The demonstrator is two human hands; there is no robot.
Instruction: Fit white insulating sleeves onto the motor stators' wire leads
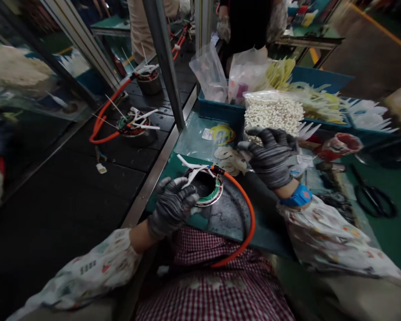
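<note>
In front of me on the bench is a ring-shaped motor stator (217, 192) with green windings, white sleeves and a thick orange cable (250, 209) that loops toward my lap. My left hand (175, 205), in a grey striped glove, is at its left side, fingers closed around the lower end of a white sleeve (194, 173). My right hand (270, 158), gloved alike, reaches over the front of a clear bag of small white pieces (272, 111). Its thumb and forefinger are apart, near some translucent flat pieces (230, 159); its palm side is hidden.
Two similar stators (137, 133) with orange cables stand on the dark conveyor (120, 187) at left, beyond a metal post (163, 58). Blue bins (217, 111) of strips line the back. Black scissors (376, 198) and a red cup-like container (341, 146) lie right. Another person (249, 26) stands opposite.
</note>
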